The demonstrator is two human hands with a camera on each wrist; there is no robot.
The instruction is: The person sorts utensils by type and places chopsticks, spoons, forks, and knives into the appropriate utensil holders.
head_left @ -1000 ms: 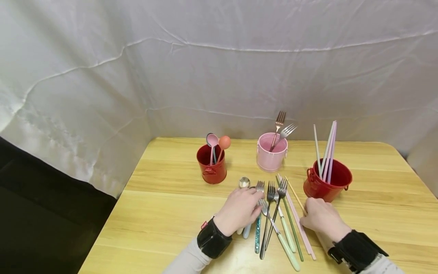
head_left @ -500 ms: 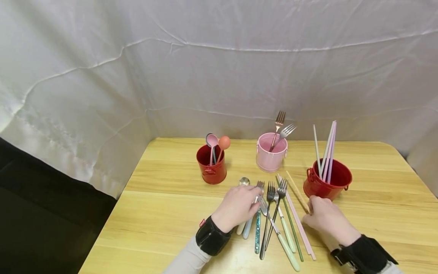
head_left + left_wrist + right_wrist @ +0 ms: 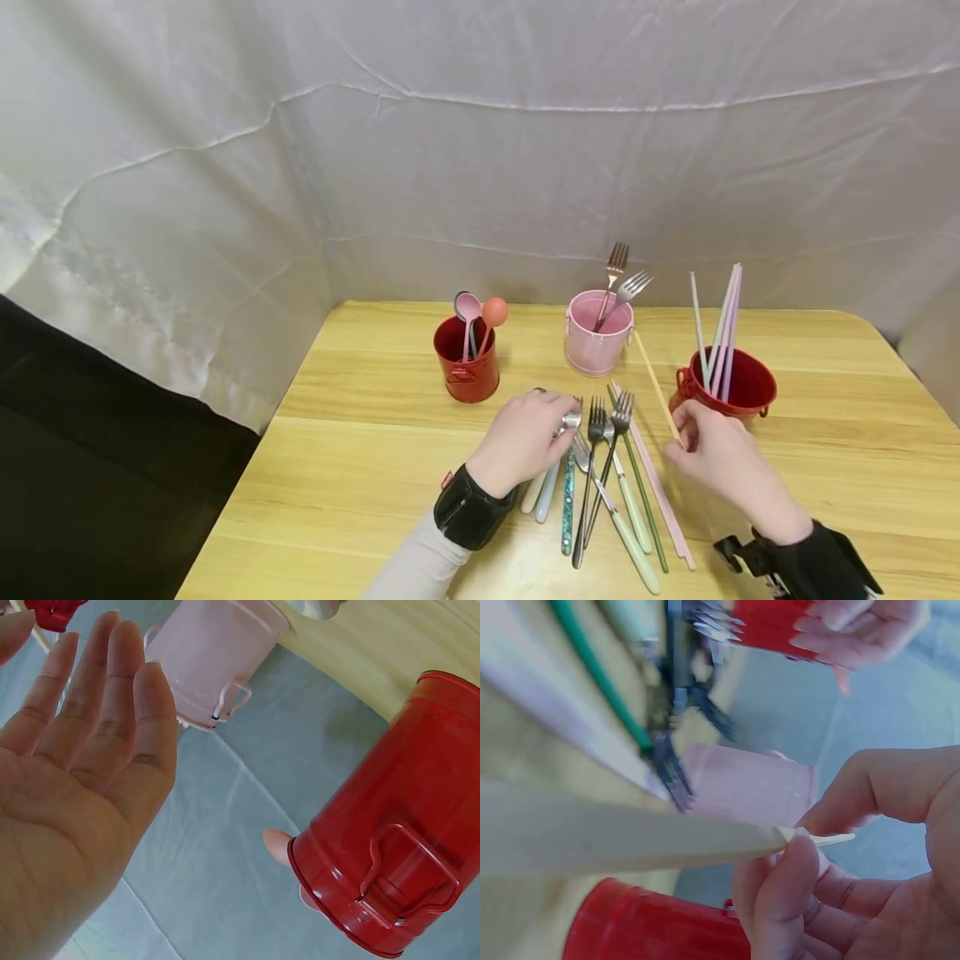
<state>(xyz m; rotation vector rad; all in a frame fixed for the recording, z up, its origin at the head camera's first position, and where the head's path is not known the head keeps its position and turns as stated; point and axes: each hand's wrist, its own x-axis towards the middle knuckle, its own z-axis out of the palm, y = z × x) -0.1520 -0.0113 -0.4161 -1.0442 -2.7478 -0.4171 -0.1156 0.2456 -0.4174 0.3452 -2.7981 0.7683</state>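
Observation:
My right hand (image 3: 723, 458) pinches a light wooden chopstick (image 3: 652, 375) between thumb and fingertips, its far end raised toward the pink bucket (image 3: 596, 346). In the right wrist view the chopstick (image 3: 630, 838) runs from the left edge into the fingertips. My left hand (image 3: 525, 437) hovers over the left side of the cutlery, near a silver spoon's bowl (image 3: 572, 419). The left wrist view has its palm (image 3: 60, 802) facing the camera, fingers extended. Beside it lie a teal-handled fork (image 3: 567, 508), black forks (image 3: 596, 425) and a green chopstick (image 3: 648, 508).
One red bucket (image 3: 471, 383) holds several spoons; the pink bucket holds two forks. A second red bucket (image 3: 759, 392) with several pastel chopsticks stands just behind my right hand. Pink chopsticks (image 3: 663, 500) lie along the pile's right side. A grey curtain (image 3: 480, 167) hangs behind the table.
My right hand has lifted the wooden chopstick from the table, its far end rising. My left hand has shifted slightly, and a spoon bowl now shows by its fingertips.

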